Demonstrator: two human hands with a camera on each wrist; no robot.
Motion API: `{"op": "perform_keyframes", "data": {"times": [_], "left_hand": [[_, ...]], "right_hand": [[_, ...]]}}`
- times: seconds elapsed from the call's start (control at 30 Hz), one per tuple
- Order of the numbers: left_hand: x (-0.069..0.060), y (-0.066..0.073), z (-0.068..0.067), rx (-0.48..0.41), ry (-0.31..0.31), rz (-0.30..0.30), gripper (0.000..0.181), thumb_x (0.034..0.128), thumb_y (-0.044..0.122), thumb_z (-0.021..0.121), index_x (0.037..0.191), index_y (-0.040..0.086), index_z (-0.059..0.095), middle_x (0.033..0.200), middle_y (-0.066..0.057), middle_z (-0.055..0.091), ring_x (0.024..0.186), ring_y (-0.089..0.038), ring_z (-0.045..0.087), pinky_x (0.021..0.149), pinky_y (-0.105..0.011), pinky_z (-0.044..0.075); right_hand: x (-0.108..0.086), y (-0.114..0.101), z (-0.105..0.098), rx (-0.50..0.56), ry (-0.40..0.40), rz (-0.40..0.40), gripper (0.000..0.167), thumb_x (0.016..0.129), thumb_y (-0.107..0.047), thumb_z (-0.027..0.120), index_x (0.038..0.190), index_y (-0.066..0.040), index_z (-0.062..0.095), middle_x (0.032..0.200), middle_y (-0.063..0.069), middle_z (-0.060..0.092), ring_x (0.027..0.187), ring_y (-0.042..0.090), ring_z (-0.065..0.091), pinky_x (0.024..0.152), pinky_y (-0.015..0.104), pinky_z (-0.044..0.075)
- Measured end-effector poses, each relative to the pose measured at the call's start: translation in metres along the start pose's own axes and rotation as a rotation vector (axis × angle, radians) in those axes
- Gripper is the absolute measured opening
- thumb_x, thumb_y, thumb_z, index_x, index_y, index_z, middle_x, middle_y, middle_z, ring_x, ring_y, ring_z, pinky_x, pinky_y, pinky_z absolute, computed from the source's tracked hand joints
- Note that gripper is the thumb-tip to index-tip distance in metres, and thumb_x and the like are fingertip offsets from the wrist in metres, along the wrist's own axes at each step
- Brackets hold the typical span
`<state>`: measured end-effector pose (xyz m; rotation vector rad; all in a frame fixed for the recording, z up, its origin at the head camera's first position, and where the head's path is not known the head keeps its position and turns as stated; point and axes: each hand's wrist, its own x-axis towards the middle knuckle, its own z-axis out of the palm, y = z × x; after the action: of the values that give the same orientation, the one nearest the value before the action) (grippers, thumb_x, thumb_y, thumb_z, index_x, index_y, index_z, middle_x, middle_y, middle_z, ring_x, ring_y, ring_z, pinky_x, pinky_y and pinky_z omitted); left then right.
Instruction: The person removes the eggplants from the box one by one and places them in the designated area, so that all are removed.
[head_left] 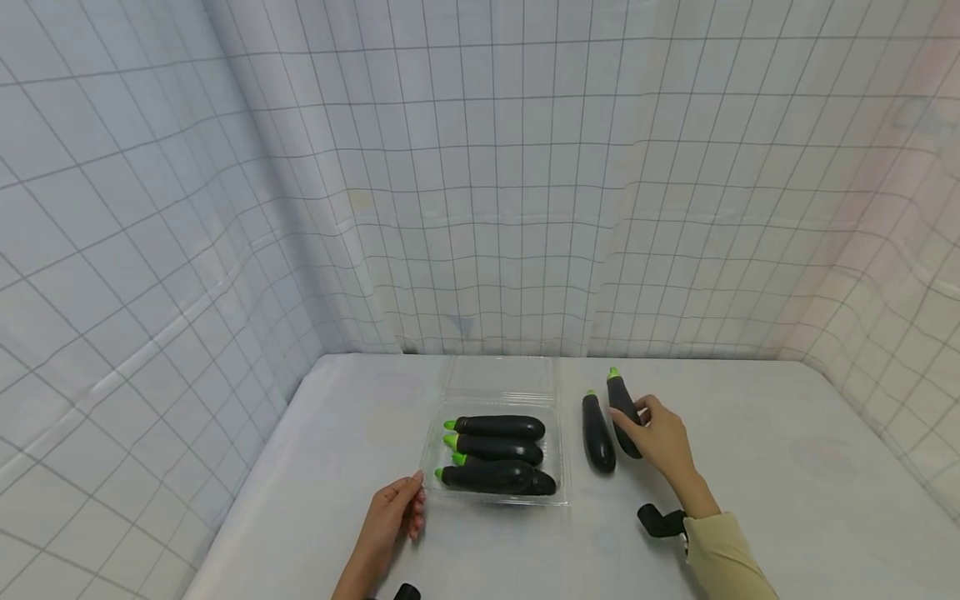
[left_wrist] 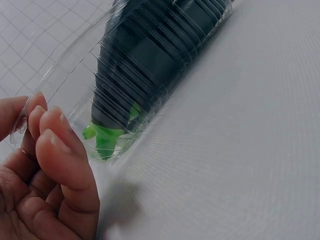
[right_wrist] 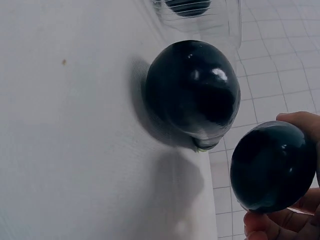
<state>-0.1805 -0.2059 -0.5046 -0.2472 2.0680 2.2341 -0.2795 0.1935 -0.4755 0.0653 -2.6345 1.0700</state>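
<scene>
A clear plastic clamshell box [head_left: 564, 467] lies with its lid folded back, and several dark eggplants [head_left: 498, 427] with green stems are in it. My left hand [head_left: 393, 510] pinches the box's near-left rim between thumb and fingertips. The left wrist view shows an eggplant [left_wrist: 140, 60] through the ribbed wall. In my right hand [head_left: 662, 433] is another eggplant [head_left: 622, 400], gripped around its lower body between thumb and fingers. It looks raised off the table in the right wrist view. Just left of it, a loose eggplant [head_left: 597, 433] lies on the table.
The white table [head_left: 750, 467] carries the box near its middle. The clear lid [head_left: 501, 375] reaches toward the table's back edge. White grid-patterned curtains [head_left: 480, 183] hang behind and on both sides.
</scene>
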Motion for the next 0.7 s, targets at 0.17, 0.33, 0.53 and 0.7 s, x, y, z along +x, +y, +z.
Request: {"op": "perform_keyframes", "data": {"times": [0.17, 0.33, 0.53, 0.7], "left_hand": [[0.0005, -0.0002, 0.0001, -0.002, 0.008, -0.01, 0.039, 0.0946, 0.038, 0.057, 0.076, 0.004, 0.054, 0.064, -0.002, 0.049, 0.051, -0.012, 0.046, 0.043, -0.022, 0.04], [0.0003, -0.0004, -0.0001, -0.003, 0.002, -0.004, 0.038, 0.0945, 0.038, 0.057, 0.076, 0.004, 0.054, 0.064, -0.002, 0.049, 0.05, -0.011, 0.046, 0.043, -0.022, 0.041], [0.0008, -0.0015, 0.0003, -0.005, 0.007, 0.003, 0.037, 0.0954, 0.035, 0.057, 0.076, 0.004, 0.054, 0.063, -0.002, 0.048, 0.05, -0.011, 0.046, 0.043, -0.022, 0.04], [0.0009, -0.0019, 0.0, -0.002, 0.008, 0.003, 0.037, 0.0956, 0.035, 0.056, 0.076, 0.004, 0.054, 0.063, -0.003, 0.049, 0.05, -0.012, 0.046, 0.043, -0.022, 0.04]], "right_hand": [[-0.0004, 0.0033, 0.0019, -0.018, -0.045, 0.018, 0.055, 0.086, -0.048, 0.065, 0.105, 0.002, 0.057, 0.084, 0.015, 0.061, 0.059, 0.02, 0.051, 0.05, 0.032, 0.042], [-0.0018, 0.0063, 0.0047, -0.031, -0.068, 0.034, 0.057, 0.086, -0.05, 0.065, 0.105, 0.003, 0.057, 0.083, 0.014, 0.06, 0.06, 0.02, 0.051, 0.051, 0.032, 0.042], [-0.0027, 0.0073, 0.0058, -0.054, -0.095, 0.048, 0.058, 0.086, -0.051, 0.064, 0.105, 0.004, 0.057, 0.08, 0.012, 0.06, 0.06, 0.02, 0.051, 0.051, 0.032, 0.042], [-0.0032, 0.0087, 0.0071, -0.058, -0.111, 0.062, 0.059, 0.086, -0.053, 0.062, 0.104, 0.003, 0.057, 0.079, 0.01, 0.059, 0.06, 0.019, 0.051, 0.051, 0.031, 0.041]]}}
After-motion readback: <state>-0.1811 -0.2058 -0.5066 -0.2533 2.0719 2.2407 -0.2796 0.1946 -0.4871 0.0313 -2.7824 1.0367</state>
